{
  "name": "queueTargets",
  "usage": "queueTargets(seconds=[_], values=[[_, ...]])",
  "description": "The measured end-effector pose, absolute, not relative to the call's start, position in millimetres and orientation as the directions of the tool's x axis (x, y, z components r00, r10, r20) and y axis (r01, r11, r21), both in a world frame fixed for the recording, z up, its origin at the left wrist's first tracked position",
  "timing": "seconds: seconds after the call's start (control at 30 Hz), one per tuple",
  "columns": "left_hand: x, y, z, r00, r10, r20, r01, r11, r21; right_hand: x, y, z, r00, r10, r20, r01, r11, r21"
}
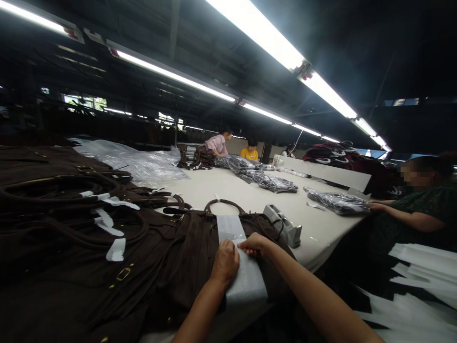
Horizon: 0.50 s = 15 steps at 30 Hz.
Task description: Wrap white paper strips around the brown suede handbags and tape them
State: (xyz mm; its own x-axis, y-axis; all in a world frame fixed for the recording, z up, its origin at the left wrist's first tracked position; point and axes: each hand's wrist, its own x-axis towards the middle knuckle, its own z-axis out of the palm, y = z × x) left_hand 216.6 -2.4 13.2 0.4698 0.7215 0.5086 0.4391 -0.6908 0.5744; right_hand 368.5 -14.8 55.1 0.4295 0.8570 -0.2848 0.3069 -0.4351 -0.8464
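Note:
A strip of whitish translucent wrap (246, 278) lies around the middle of a dark brown bag (193, 247) at the table's near edge. My left hand (226, 262) rests on the strip with its fingers curled together; what they grip, if anything, is hidden. Just right of it, my right hand (254, 245) is pinched at the strip's surface, and whatever is between the fingertips is too small to make out. The bag's round handle (224, 201) stands up beyond the strip. A grey tape dispenser (283, 224) sits to the right of the bag.
More brown bags (71, 281) with looped handles are piled at left, beside clear plastic sheets (132, 159). Plastic-wrapped bundles (273, 181) lie on the pale table (200, 186). At right a person's hand (377, 206) touches another bundle (337, 201); white sheets (410, 305) fan out below.

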Motion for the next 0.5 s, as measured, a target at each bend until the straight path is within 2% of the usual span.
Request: queueTargets(seconds=[0.13, 0.23, 0.37, 0.43, 0.5], values=[[215, -2, 14, 0.472, 0.720, 0.509, 0.444, -0.693, 0.568, 386, -38, 68, 0.399, 0.869, -0.294, 0.352, -0.441, -0.826], [214, -2, 16, 0.482, 0.715, 0.507, 0.438, -0.698, 0.567, 427, -52, 90, 0.513, 0.849, -0.124, 0.365, -0.347, -0.864], [214, 1, 16, 0.500, 0.700, 0.509, 0.404, -0.709, 0.578, 508, -68, 122, 0.752, 0.654, 0.079, 0.375, -0.327, -0.867], [215, 6, 12, 0.493, 0.700, 0.516, 0.381, -0.708, 0.595, 544, -77, 130, 0.818, 0.568, 0.085, 0.349, -0.375, -0.859], [216, 13, 5, 0.475, 0.708, 0.522, 0.365, -0.699, 0.615, 569, -86, 131, 0.842, 0.539, 0.020, 0.294, -0.427, -0.855]])
